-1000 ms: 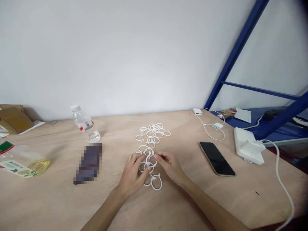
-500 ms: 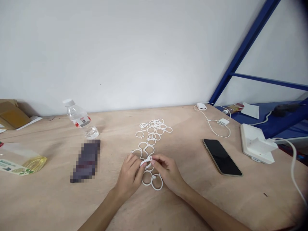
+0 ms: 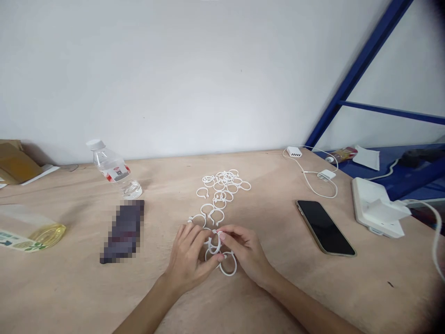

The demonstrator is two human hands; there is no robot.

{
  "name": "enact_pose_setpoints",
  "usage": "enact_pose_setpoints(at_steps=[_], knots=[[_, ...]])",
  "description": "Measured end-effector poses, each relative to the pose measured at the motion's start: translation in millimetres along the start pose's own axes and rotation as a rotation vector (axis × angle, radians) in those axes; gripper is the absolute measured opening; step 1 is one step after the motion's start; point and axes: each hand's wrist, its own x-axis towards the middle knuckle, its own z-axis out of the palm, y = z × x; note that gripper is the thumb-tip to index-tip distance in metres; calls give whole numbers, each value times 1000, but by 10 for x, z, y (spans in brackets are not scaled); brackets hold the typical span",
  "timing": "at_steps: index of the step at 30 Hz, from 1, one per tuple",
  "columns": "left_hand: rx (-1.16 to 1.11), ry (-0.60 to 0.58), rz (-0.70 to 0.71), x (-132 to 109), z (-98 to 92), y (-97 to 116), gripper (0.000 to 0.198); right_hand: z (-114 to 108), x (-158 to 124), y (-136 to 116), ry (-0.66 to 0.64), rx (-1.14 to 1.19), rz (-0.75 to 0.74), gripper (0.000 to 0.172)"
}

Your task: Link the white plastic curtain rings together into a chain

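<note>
A chain of joined white plastic rings (image 3: 227, 264) lies on the wooden table (image 3: 264, 222) just in front of me. My left hand (image 3: 189, 257) and my right hand (image 3: 243, 253) meet over its upper end, both pinching one white ring (image 3: 214, 242) held tilted up between the fingertips. Farther back a heap of several loose white rings (image 3: 222, 185) spreads towards the wall.
A plastic water bottle (image 3: 113, 169) lies at the back left beside a blurred dark object (image 3: 122, 231). An oil bottle (image 3: 31, 229) lies at the far left. A black phone (image 3: 325, 226), a white charger block (image 3: 377, 208) and white cables (image 3: 314, 178) sit to the right, by a blue frame (image 3: 358, 65).
Both hands have drawn slightly nearer to me and closed on one ring, lifting and tilting it at the chain's end. The view has shifted a little left.
</note>
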Motion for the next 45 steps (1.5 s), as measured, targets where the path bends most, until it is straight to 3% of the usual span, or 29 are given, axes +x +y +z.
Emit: enact_pose_setpoints(at_steps=[7,10,15,22,31,36,45], knots=[[3,65,-110,-18,35,-22,40,-10,18,-8,-46,173,56,25],[19,65,-81,-28,53,-40,48,-6,16,6,-63,186,75,27],[120,104,-26,-35,60,-70,36,6,28,4,-6,131,102,36],[215,128,46,-44,60,-56,35,9,58,-18,28,1,85,39],[177,108,25,-29,28,-23,33,-13,63,-33,-15,80,115,34],[42,85,-25,-8,-5,19,31,-27,70,-27,-23,116,112,29],[-43,-41,-101,17,-17,-24,29,-47,81,6,-111,218,140,27]])
